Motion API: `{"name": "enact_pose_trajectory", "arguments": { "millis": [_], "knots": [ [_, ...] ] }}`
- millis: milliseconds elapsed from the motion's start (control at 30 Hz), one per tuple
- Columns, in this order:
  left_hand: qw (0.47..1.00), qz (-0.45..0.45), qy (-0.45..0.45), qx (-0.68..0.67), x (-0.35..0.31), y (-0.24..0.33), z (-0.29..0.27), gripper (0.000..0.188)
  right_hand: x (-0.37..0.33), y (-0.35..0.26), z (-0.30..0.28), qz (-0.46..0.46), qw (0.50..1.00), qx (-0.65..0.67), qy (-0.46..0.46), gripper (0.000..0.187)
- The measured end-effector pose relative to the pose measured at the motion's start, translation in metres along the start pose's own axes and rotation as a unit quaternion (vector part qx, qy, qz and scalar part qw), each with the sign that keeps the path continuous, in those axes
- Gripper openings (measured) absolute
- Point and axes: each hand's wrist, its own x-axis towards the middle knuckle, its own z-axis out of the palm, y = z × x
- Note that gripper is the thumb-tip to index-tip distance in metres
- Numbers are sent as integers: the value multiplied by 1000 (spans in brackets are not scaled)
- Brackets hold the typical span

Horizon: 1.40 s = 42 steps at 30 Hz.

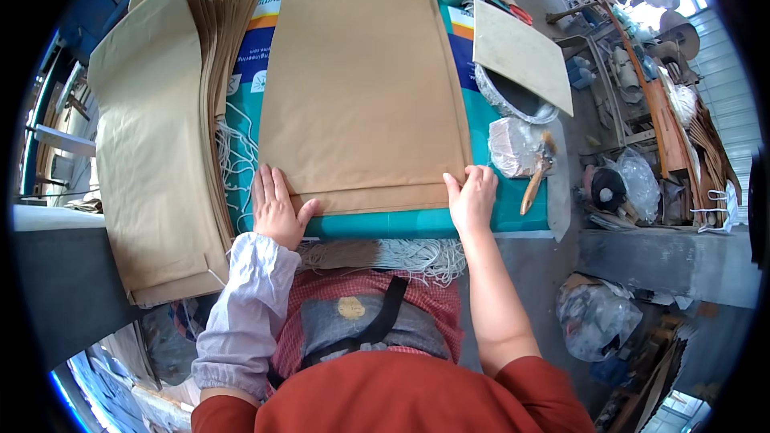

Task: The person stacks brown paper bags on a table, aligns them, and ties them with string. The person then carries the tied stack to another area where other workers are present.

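Head view: I seem to be squaring the folded edge (377, 198) of the brown paper bag (361, 96) on the bench (369, 226), left fingers (268, 184) flat, right fingers (480, 180) pinching its corner, next needing even pressure.

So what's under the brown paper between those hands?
A teal sheet with dark blue patches shows past the sides and near edge of the brown paper; what's fully covered can't be seen.

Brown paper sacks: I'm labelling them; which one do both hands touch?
The brown paper sack lying flat on the teal sheet; the stacked sacks are left of it.
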Motion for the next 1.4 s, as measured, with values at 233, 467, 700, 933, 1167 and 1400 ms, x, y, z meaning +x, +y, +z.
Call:
{"name": "enact_pose_trajectory", "arguments": {
  "millis": [233, 467, 700, 933, 1167, 1400],
  "knots": [
    [983, -6, 61, -171, -3, -20, 4, 77, 27, -5, -36, 106, 887, 449, -40, 13],
    [876, -135, 8, -463, -29, -20, -20, 16, 1, 32, -72, 209, 800, 509, -238, 23],
    [934, 163, 291, -128, -85, -48, -111, 6, -37, -46, -60, -76, 947, 306, -68, 13],
    [874, -224, 417, -109, -173, -175, -102, 21, -66, -175, -18, -207, 880, 380, -198, 15],
    [865, -295, 387, -121, -178, -368, -98, 27, -93, -279, 20, -115, 725, 458, -502, 36],
    [891, -348, 287, 39, -159, -455, -85, 22, -11, -120, -66, -290, 917, 227, -153, 15]
  ]
}}
